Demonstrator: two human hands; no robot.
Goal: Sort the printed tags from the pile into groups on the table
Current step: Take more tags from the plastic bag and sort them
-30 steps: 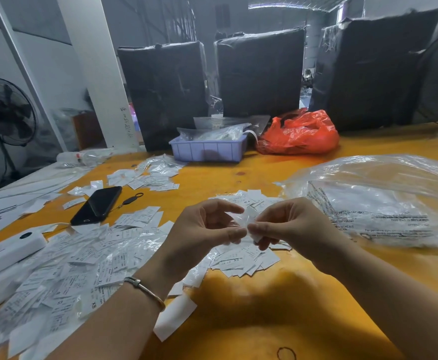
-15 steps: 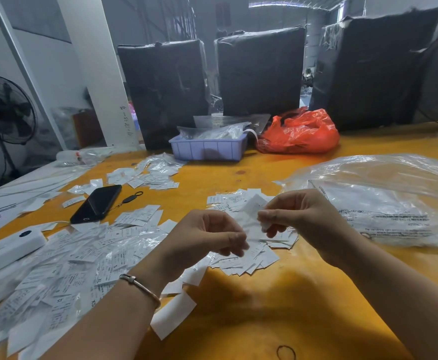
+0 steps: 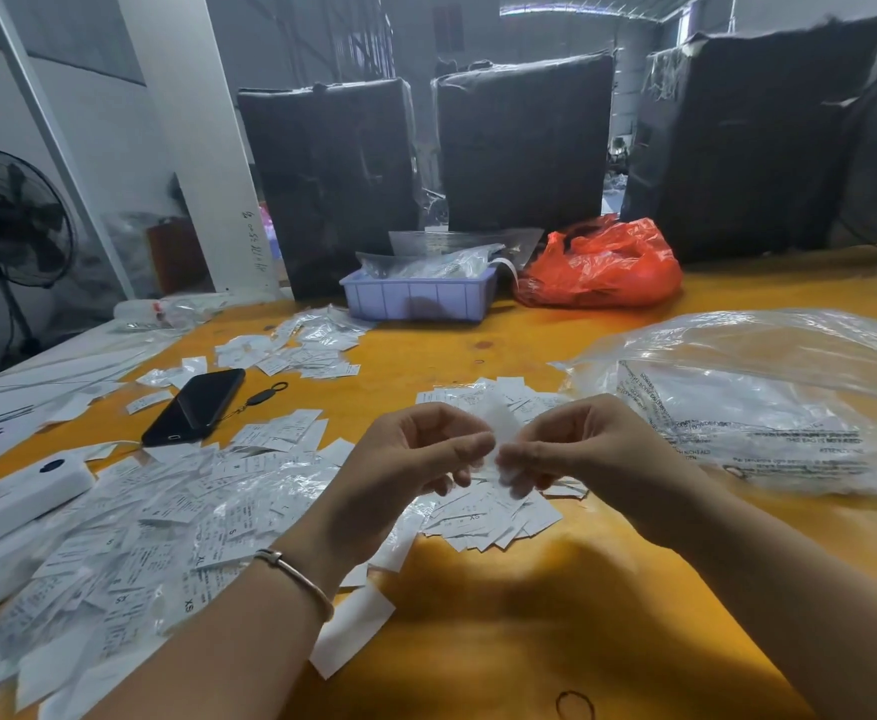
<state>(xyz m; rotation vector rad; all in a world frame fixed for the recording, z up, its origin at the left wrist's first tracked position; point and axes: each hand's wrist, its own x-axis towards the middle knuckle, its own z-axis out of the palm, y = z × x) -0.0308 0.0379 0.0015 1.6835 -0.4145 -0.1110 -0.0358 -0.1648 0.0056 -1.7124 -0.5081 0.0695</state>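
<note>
A big loose pile of white printed tags point(image 3: 129, 543) covers the table's left side. A smaller group of tags point(image 3: 498, 517) lies at the centre, partly under my hands. Another group point(image 3: 296, 350) sits farther back on the left. My left hand point(image 3: 415, 459) and my right hand point(image 3: 576, 444) meet above the centre group, both pinching a blurred white tag point(image 3: 498, 428) between fingertips. One single tag point(image 3: 348, 631) lies alone near my left forearm.
The yellow table point(image 3: 529, 641) carries a black phone point(image 3: 194, 405), a white device point(image 3: 15, 493), a lilac tray point(image 3: 418, 298), a red plastic bag point(image 3: 602, 267) and a large clear bag point(image 3: 769, 402) at right. Black wrapped bales point(image 3: 524, 148) stand behind. A hair band point(image 3: 574, 706) lies near the front edge.
My right hand, which had lifted a tag away to the right, has come back to my left hand. Both hands now pinch a tag together.
</note>
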